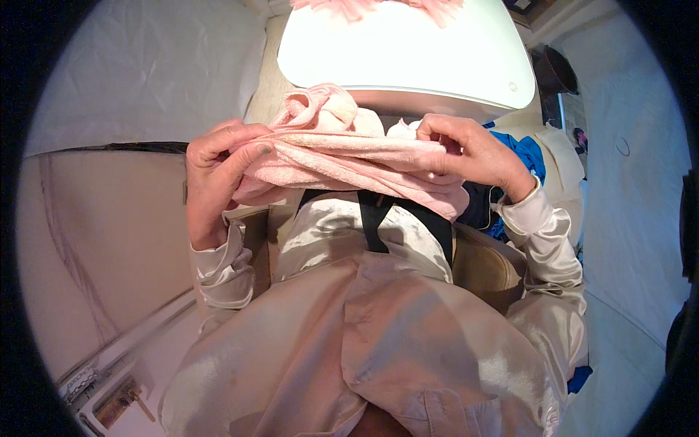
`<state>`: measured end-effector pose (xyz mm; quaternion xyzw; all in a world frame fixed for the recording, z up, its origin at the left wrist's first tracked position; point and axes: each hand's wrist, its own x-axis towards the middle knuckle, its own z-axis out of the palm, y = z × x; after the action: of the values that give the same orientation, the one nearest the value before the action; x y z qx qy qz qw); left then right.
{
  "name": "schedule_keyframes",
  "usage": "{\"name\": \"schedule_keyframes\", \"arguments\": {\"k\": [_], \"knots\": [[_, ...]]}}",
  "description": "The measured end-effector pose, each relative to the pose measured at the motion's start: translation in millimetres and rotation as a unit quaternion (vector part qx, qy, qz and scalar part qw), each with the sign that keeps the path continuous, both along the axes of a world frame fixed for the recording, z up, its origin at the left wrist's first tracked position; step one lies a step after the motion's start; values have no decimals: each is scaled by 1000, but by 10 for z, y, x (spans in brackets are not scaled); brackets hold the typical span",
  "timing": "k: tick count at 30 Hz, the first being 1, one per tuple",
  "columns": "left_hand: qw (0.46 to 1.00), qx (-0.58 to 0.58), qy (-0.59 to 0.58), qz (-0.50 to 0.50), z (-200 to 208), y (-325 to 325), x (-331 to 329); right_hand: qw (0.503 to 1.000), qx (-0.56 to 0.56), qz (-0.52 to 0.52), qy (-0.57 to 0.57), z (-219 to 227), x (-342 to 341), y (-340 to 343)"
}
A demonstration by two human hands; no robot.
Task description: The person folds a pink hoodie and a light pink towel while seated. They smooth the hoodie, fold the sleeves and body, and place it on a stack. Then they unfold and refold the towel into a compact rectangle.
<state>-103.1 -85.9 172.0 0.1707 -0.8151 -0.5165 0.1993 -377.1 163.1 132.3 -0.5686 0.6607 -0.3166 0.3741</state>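
A pink terry cloth (342, 156), soft and gathered in folds, is stretched between my two hands above my lap. At its left end my left hand (222, 164) pinches the fabric, with the thumb lying on top. My right hand (473, 149) grips the other end, its fingers curled into the folds. Part of the cloth bunches up in a loose roll toward the table, and its full shape is hidden by the folds.
Ahead stands a white table (408, 54) with rounded corners, pink gauzy fabric (378, 9) at its far edge. Blue clothing (520, 153) lies in a heap to the right. A dark bucket (557, 71) is farther right. A brown chair arm (491, 266) is beside me.
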Motion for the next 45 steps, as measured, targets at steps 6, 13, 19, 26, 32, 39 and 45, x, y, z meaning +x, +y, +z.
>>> {"name": "schedule_keyframes", "arguments": {"k": [6,13,19,26,32,39,45], "knots": [[999,26,-6,38,-96,-14,19,968,-5,-38,-247,-118,-57,-14],[999,32,-10,24,-211,-45,-77,997,-11,-39,-61,-303,-77,-14],[997,70,1,18,-304,-47,-211,976,-47,-103,186,-285,138,-19],[974,211,45,70,-421,-69,-366,947,-48,-290,125,-340,55,-397],[979,170,48,101,-603,-269,-384,895,-167,-413,39,-814,247,-624],[967,232,56,87,-650,-263,-338,859,-173,-460,-146,-880,832,-316],[963,246,69,84,-644,-237,-291,904,-184,-364,131,-696,856,-127]]}}
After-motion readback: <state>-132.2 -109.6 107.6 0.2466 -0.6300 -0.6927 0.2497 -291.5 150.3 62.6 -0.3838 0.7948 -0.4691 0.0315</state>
